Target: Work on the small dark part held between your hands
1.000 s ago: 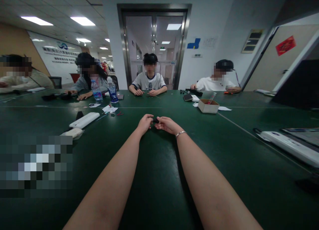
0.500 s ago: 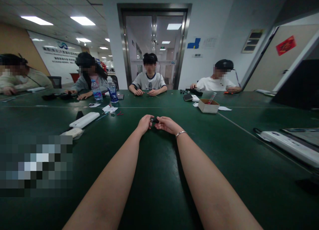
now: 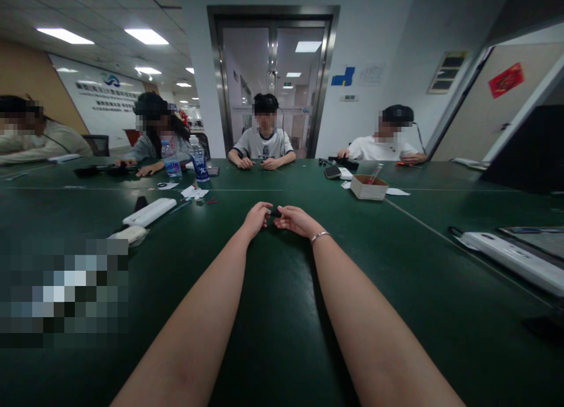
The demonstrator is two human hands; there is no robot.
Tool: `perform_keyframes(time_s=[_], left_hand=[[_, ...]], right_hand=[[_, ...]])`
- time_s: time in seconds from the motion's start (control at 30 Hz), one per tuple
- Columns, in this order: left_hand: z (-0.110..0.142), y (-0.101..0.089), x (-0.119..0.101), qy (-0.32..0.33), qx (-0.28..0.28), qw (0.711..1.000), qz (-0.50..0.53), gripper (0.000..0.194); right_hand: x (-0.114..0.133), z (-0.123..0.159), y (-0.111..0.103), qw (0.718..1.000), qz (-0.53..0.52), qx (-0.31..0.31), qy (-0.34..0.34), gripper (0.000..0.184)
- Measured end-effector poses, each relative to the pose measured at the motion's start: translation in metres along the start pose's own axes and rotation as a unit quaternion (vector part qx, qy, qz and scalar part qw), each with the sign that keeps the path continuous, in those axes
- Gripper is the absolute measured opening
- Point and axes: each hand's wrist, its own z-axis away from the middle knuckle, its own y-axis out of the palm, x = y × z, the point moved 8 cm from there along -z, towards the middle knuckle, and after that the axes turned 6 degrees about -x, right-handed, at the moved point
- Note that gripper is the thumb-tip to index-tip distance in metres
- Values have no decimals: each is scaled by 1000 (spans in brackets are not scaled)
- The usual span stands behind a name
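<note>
A small black object (image 3: pixel 275 212), too small to name, sits between my two hands above the green table (image 3: pixel 277 313). My right hand (image 3: pixel 298 220), with a silver bracelet at the wrist, pinches its right end between thumb and fingers. My left hand (image 3: pixel 256 220) is curled at its left end, the fingertips closed on or against that side. Much of the object is covered by the fingers. Both forearms reach forward over the tabletop.
White power strips lie at left (image 3: pixel 150 212) and right (image 3: pixel 511 257). Two bottles (image 3: pixel 199 160) stand beyond, by paper scraps (image 3: pixel 194 192). A small open box (image 3: pixel 369 188) sits right of my hands. Several people are seated around the far side, one opposite me (image 3: pixel 263 140).
Less of the silvery part at the left end of the black object shows between my fingers. Both hands stay in nearly the same place.
</note>
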Motion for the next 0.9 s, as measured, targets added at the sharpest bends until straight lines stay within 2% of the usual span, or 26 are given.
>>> perform_keyframes(time_s=[0.63, 0.83, 0.9], left_hand=[[-4, 1, 4, 7, 14, 1000, -25, 28], [-3, 2, 3, 10, 22, 999, -28, 29], [-1, 3, 0, 13, 24, 999, -30, 28]], right_hand=[[-1, -2, -1, 1000, 1, -2, 0, 15], [1, 2, 0, 1000, 5, 2, -1, 9], [4, 4, 1, 1000, 2, 11, -14, 14]])
